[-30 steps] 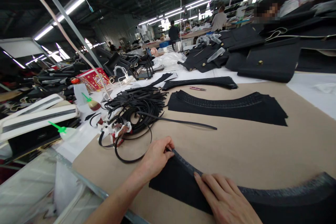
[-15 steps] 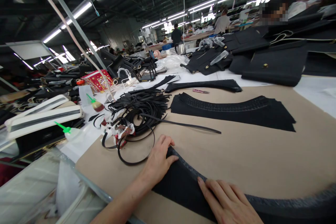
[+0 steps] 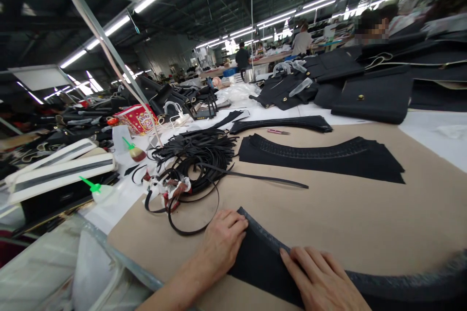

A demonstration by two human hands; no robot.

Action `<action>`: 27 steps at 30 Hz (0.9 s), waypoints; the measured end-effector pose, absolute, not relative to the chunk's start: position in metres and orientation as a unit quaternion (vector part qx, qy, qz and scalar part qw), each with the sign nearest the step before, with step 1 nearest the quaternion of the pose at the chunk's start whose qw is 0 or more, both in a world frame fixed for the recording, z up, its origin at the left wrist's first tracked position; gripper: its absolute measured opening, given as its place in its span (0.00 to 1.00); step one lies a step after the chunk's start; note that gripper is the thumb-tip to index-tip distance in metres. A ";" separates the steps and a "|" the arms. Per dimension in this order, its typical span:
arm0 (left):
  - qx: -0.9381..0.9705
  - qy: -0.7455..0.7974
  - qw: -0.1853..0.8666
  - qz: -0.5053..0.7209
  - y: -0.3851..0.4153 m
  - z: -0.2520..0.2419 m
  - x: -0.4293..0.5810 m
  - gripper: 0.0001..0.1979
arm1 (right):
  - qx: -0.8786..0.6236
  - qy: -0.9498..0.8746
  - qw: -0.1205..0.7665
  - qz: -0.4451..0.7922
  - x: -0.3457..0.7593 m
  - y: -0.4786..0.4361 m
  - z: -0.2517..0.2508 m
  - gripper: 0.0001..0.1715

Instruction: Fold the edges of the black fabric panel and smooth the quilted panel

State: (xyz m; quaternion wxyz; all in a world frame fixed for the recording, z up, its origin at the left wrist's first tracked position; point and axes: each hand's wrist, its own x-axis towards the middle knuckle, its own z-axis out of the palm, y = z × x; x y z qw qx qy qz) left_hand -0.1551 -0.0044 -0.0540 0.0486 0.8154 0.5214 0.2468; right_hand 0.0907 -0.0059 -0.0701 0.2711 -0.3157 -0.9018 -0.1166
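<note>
A curved black leather panel (image 3: 260, 257) lies on the brown board (image 3: 328, 214) close to me, running off the right edge. My left hand (image 3: 222, 243) rests on its left end, fingers curled over the corner and pressing it down. My right hand (image 3: 321, 282) lies flat on the panel near its upper edge, fingers stretched out together. Neither hand lifts the piece.
A stack of like black panels (image 3: 321, 158) lies further back, with another curved strip (image 3: 280, 124) behind it. A tangle of black straps (image 3: 193, 160) sits to the left. Green-capped glue bottles (image 3: 98, 190) and white boards (image 3: 54, 170) stand at far left. Black bags (image 3: 368, 92) and other people fill the back.
My view has shifted slightly down and right. My left hand has slid a little along the panel's end and my right hand has drawn lower in view; the panel stays flat.
</note>
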 end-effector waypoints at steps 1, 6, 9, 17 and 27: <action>0.804 0.536 0.073 0.246 -0.004 -0.050 -0.154 0.09 | -0.327 -0.898 0.279 -0.097 0.088 -0.005 -0.067 0.26; 0.760 0.557 0.159 0.294 0.010 -0.026 -0.153 0.12 | -0.426 -0.879 0.210 0.046 0.057 0.002 -0.044 0.20; 0.801 0.532 0.159 0.221 0.023 -0.014 -0.159 0.16 | -0.505 -0.843 0.134 0.129 0.032 0.008 -0.028 0.19; 0.862 0.471 0.165 0.091 0.049 -0.001 -0.170 0.06 | -0.539 -0.815 0.125 0.174 0.007 0.025 -0.021 0.08; 0.880 0.437 0.132 0.128 0.054 -0.012 -0.176 0.09 | -0.504 -0.818 0.184 0.209 0.009 0.030 -0.035 0.11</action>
